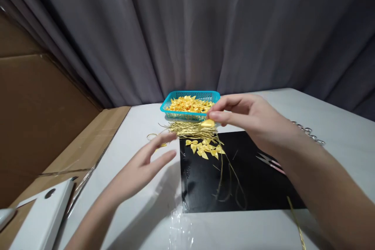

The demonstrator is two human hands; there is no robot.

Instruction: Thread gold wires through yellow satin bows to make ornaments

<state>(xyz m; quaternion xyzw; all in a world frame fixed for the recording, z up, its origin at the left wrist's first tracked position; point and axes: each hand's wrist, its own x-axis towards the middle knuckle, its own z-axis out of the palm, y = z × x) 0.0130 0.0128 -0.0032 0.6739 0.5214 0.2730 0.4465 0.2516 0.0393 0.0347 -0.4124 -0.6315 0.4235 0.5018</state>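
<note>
Yellow bow point(206, 124) sits pinched in our right hand point(249, 119) above the gold ties point(187, 129), near the far edge of the table point(336, 125) by the blue basket point(215, 95); our left hand point(140, 166) hovers, fingers apart, beside the black mat point(258, 187).

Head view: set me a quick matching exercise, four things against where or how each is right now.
1 teal basket
2 loose bows
3 right hand
4 left hand

a pinching a yellow bow
b on the black mat
c open, beside the gold wires
d behind the wires, heaped full

Pairs: 1-d, 2-b, 3-a, 4-c.
</note>
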